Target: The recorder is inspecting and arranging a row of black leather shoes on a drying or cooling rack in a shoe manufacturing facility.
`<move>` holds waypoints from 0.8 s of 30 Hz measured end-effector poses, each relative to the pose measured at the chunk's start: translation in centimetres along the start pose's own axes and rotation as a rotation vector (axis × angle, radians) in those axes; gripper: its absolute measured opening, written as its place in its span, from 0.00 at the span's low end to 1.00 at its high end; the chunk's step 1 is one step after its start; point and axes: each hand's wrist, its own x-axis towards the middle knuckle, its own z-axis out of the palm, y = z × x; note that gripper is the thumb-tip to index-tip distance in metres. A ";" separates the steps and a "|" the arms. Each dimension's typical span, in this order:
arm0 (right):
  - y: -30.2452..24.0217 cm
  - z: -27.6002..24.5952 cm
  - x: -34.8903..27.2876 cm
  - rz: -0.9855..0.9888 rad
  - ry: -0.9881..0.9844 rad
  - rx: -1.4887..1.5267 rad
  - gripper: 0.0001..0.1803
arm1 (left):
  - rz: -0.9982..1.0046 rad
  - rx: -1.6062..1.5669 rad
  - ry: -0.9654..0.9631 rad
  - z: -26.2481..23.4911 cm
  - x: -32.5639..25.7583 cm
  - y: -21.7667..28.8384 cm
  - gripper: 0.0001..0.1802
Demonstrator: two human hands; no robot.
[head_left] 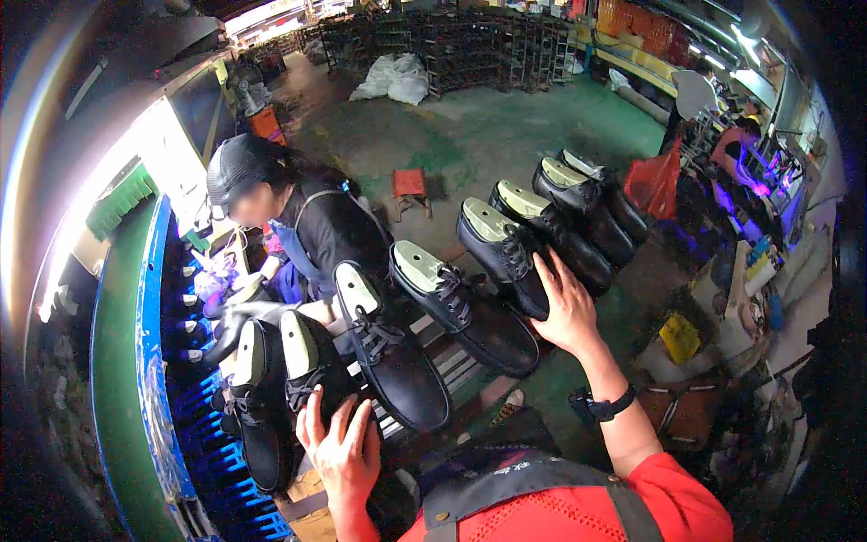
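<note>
Black lace-up shoes with pale shoe lasts in them stand in a slanting row before me. My left hand (341, 444) curls its spread fingers over the toe of a black shoe (301, 366), hiding that toe. Left of it is another black shoe (262, 447). My right hand (567, 305) has its thumb and fingers about the toe of a black shoe (508, 257) farther along. Between my hands lie a black shoe (402, 379) and a second black shoe (488, 332), neither of them touched. More black shoes (578, 244) continue to the far right.
A co-worker in a dark cap (248, 172) leans in at the left, reaching toward a blue rack with prongs (212, 425). Beside it runs a green belt (122, 388). A red stool (409, 183) and white sacks (395, 79) stand beyond; a red bag (652, 185) hangs right.
</note>
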 end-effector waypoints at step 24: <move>-0.2 -0.2 -0.1 0.032 -0.025 -0.006 0.66 | -0.003 0.012 0.000 0.1 -0.1 0.0 0.16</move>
